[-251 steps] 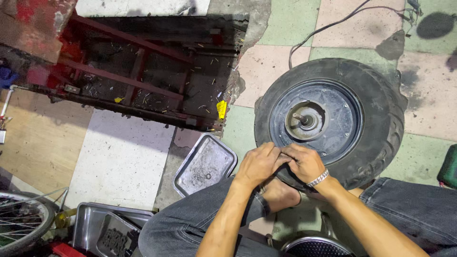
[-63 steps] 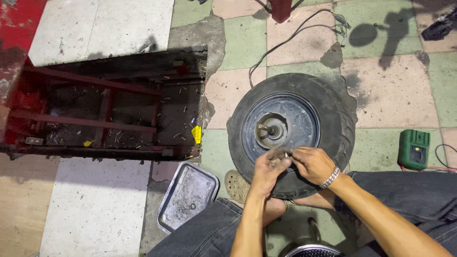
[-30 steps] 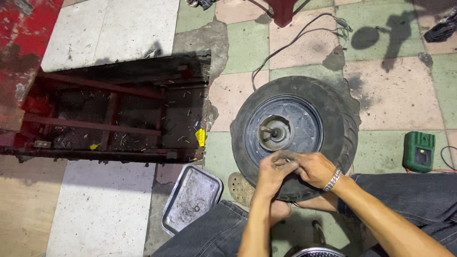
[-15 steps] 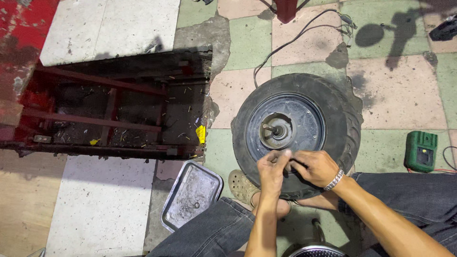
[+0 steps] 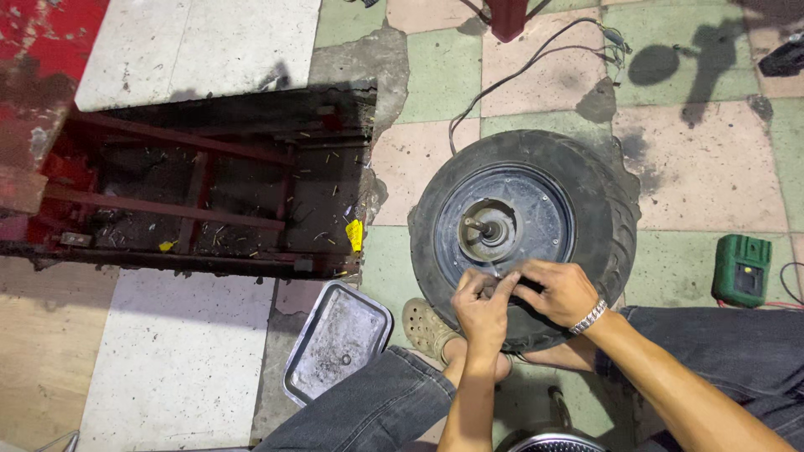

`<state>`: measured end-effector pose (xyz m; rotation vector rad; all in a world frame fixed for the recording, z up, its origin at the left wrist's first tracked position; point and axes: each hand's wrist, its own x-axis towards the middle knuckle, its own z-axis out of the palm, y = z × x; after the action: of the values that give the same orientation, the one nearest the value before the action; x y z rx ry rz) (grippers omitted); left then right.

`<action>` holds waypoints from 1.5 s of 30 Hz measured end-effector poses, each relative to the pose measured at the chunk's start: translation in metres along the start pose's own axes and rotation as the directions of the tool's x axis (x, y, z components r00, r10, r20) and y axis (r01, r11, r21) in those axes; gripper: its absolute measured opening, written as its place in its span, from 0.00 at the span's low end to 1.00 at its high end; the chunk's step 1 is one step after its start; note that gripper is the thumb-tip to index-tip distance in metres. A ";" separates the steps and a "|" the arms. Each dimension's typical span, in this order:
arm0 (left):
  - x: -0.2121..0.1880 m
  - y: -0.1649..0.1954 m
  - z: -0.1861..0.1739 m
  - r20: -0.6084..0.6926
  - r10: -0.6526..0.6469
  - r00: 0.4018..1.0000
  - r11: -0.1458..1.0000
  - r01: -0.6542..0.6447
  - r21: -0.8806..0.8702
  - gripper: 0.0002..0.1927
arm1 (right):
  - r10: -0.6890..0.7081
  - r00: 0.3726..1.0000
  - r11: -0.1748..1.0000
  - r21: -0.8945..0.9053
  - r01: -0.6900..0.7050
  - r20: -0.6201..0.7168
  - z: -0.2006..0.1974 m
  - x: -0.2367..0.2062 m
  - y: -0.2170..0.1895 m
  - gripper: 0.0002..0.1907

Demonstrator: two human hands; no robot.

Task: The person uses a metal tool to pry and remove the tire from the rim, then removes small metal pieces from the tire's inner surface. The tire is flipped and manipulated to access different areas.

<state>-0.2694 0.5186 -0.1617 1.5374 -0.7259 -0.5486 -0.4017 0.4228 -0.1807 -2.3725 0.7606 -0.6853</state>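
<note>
While both sets of fingertips pinch together over the near edge of a wheel rim, what they hold is too small to make out; left hand (image 5: 479, 311) has fingers curled shut, tips meeting those of the right hand (image 5: 559, 290), also curled, at about the same spot, just below the hub. A metal watch band (image 5: 590, 317) sits on the right wrist. Under the hands lies a small scooter wheel (image 5: 603, 218), flat on the floor w/ fat black tyre, dark rim and a grey centre hub (image 5: 487, 229) with a short axle stub pointing up. Person sits behind it in dark jeans, one foot in a tan clog (image 5: 425, 326) touching the tyre's near-left edge. Just left of the clog, a dented metal tray (image 5: 337, 341) holds one or two tiny bits of hardware. Further left, a red steel frame (image 5: 167, 205) sits over a dark, dirty pit in the floor. Right of the wheel, well apart, a green multimeter (image 5: 740, 269) lies on pale green & pink tiles. A black cable (image 5: 519, 75) runs from the wheel's far side toward the top of view.
</note>
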 end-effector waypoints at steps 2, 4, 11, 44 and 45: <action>0.000 -0.003 0.001 -0.024 -0.014 1.000 0.999 0.013 -0.045 0.12 | 0.022 1.000 1.000 -0.019 -0.022 0.005 0.000 0.000 0.001 0.13; -0.001 -0.005 -0.001 0.002 -0.098 0.995 0.981 0.097 -0.169 0.14 | 0.028 0.999 0.999 -0.021 -0.028 0.031 0.000 -0.001 0.001 0.10; -0.005 -0.004 -0.009 0.025 0.081 0.996 0.995 -0.079 -0.060 0.09 | -0.033 0.998 0.999 -0.013 0.034 0.048 -0.002 0.000 -0.004 0.13; -0.016 -0.071 0.039 0.025 -0.034 0.999 0.886 0.018 0.464 0.07 | -0.065 0.997 0.998 -0.012 0.065 -0.044 -0.016 0.011 -0.036 0.10; -0.016 -0.067 0.040 0.003 -0.059 0.998 0.888 0.051 0.457 0.09 | -0.044 0.995 0.999 0.022 0.047 -0.091 -0.019 0.011 -0.037 0.09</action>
<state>-0.3005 0.5039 -0.2335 1.9988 -0.8683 -0.4507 -0.3919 0.4347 -0.1399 -2.3565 0.7342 -0.8219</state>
